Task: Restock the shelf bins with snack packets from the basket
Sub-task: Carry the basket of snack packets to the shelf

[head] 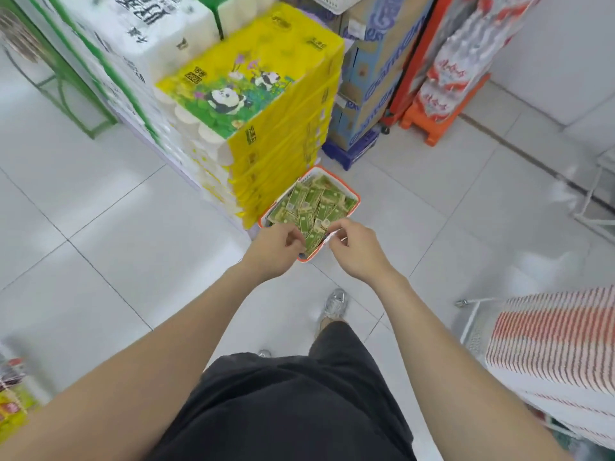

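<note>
**Stock and fixtures on the shop floor**

Just beyond the fingers (347,227) and to their left, a stack of yellow tissue packs (266,104) is seen (pandas are printed on the top one). Further left, white packs with green edging (139,38) are piled. Beyond the fingers to the right, blue-and-brown cartons (369,78) are stacked beside shrink-wrapped bottled water (456,64), which is carried on an orange stand (429,128). Well to the right, nearer than the fingers, a red-and-white striped stack (559,344) is set. A white tiled floor (100,227) is spread beneath, and a grey sneaker (334,304) is planted on it.
</note>
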Tool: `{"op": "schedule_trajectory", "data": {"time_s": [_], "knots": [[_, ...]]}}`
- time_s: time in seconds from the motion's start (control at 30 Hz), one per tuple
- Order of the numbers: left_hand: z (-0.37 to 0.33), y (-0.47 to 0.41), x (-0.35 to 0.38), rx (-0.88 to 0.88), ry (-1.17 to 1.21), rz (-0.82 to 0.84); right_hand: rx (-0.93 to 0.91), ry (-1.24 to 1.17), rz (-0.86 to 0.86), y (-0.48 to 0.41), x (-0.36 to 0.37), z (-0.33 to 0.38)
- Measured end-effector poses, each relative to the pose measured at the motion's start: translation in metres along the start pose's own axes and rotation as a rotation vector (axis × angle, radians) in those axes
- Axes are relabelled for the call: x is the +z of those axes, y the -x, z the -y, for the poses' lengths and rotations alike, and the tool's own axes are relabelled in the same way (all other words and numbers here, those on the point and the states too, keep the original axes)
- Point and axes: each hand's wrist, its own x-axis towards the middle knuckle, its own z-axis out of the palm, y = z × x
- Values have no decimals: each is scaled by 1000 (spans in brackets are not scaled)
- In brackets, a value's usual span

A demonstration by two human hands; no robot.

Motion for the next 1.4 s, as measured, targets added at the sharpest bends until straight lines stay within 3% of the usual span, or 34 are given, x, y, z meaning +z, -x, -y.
{"op": "schedule_trajectory", "data": {"time_s": [0.3, 0.5, 0.83, 0.93, 1.1, 1.4], "knots": [[-47, -176, 2, -215, -20, -103, -120, 104, 240, -235, -92, -49], [-42, -268, 25, -341, 35, -219, -112, 138, 338, -346, -104, -101], [75, -427, 156, -402, 145, -264, 1, 161, 285, -502, 17, -230], [129, -467, 204, -396, 165, -290, -20, 289, 274, -548, 64, -282], [227, -516, 273, -381, 120, -279, 42, 513, 230, -629, 128, -362], [329, -579, 342, -358, 76, -265, 162, 498, 176, -721, 211, -456]]}}
